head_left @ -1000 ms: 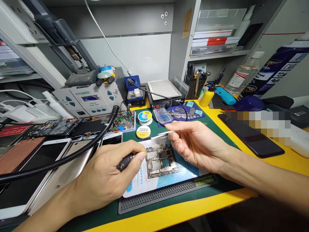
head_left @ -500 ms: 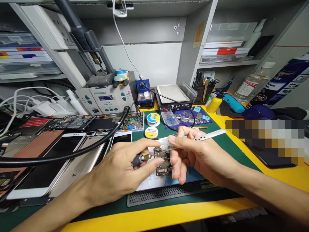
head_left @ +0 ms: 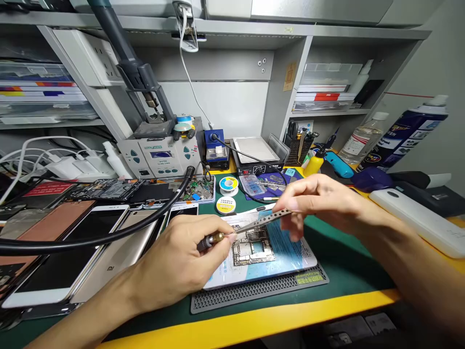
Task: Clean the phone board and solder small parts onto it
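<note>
My left hand [head_left: 191,254] is closed around a dark-handled soldering iron [head_left: 211,241] with a brass collar, its tip hidden by my fingers. Perforated metal tweezers [head_left: 264,221] are held between the thumb and fingers of my right hand [head_left: 314,201]. Their narrow end meets the iron's front at my left fingertips; I cannot tell whether they pinch anything. Under both hands lies a phone logic board [head_left: 269,251] with cut-out openings. It rests on a white and blue flat pad [head_left: 292,264], which lies on a grey honeycomb-edged mat [head_left: 250,299].
Several phones [head_left: 98,247] cover the left side, with a thick black cable [head_left: 134,240] arching over them. Solder spools [head_left: 225,204], a rework station [head_left: 163,155] and a heating plate [head_left: 256,155] stand behind the pad. A white power bank [head_left: 414,220] lies at right.
My right hand has lifted back and turned, uncovering more of the logic board. The tweezers now point toward my left fingertips. My left hand has barely moved; the view has tilted up.
</note>
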Motion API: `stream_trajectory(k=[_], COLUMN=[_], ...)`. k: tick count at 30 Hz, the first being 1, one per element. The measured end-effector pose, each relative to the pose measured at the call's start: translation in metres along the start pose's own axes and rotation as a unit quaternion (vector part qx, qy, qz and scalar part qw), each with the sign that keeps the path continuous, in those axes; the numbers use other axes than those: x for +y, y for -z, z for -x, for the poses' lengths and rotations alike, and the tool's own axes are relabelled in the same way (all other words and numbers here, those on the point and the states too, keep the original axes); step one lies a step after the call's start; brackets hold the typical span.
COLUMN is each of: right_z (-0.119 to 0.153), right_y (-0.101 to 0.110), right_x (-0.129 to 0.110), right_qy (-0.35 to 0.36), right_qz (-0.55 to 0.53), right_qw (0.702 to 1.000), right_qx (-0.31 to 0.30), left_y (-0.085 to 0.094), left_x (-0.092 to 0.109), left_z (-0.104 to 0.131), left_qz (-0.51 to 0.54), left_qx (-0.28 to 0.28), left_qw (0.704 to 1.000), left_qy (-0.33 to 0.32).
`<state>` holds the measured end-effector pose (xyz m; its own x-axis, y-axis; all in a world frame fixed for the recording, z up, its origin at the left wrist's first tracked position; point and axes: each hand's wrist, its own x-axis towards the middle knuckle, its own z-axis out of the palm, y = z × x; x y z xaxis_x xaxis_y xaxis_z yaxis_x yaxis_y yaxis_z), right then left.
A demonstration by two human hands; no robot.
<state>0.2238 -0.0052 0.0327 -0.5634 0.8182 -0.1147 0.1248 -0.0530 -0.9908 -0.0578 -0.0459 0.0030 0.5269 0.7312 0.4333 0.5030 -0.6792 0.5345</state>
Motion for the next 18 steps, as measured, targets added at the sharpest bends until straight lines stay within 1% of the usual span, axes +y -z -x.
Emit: stream_trajectory(k=[2, 3, 4, 6, 7, 8, 9, 10, 12, 13, 15, 18], right_z=[0.003, 0.004, 0.004, 0.004, 0.005, 0.005, 0.006, 0.007, 0.008, 0.009, 0.008, 0.003], right_y=[0.005, 0.002, -0.003, -0.014, -0.019, -0.02, -0.02, -0.017, -0.01, -0.007, -0.006, -0.012], right_x=[-0.008, -0.011, -0.013, -0.016, -0.017, -0.018, -0.017, -0.016, -0.012, -0.009, -0.002, 0.007], right_qy=[-0.05, -0.064, -0.063, -0.019, 0.005, 0.021, 0.025, 0.016, -0.022, -0.04, -0.06, -0.069], right_qz=[0.101, 0.161, 0.225, 0.342, 0.375, 0.385, 0.367, 0.325, 0.2, 0.137, 0.041, -0.052], right_qw=[0.993, 0.983, 0.969, 0.935, 0.922, 0.918, 0.926, 0.943, 0.977, 0.988, 0.995, 0.993], right_qx=[-0.045, -0.061, -0.074, -0.089, -0.096, -0.094, -0.086, -0.077, -0.064, -0.065, -0.072, -0.077], left_y=[-0.001, -0.001, -0.001, -0.001, -0.001, 0.0, 0.001, 0.002, 0.002, 0.003, 0.002, 0.002], left_x=[-0.001, -0.001, -0.002, -0.002, -0.002, -0.002, -0.002, -0.002, -0.002, -0.003, -0.003, -0.004], left_z=[-0.001, -0.001, -0.001, -0.001, -0.001, -0.001, 0.0, 0.0, 0.002, 0.003, 0.004, 0.005], left_qz=[0.0, 0.0, 0.0, -0.003, -0.006, -0.008, -0.007, -0.004, 0.007, 0.012, 0.007, -0.007], left_qx=[-0.017, -0.027, -0.035, -0.045, -0.047, -0.048, -0.045, -0.041, -0.033, -0.033, -0.034, -0.024], left_qw=[1.0, 1.0, 0.999, 0.999, 0.999, 0.999, 0.998, 0.998, 0.999, 0.999, 0.999, 0.999], left_qy=[0.002, 0.003, 0.003, 0.008, 0.016, 0.025, 0.034, 0.041, 0.042, 0.036, 0.026, 0.024])
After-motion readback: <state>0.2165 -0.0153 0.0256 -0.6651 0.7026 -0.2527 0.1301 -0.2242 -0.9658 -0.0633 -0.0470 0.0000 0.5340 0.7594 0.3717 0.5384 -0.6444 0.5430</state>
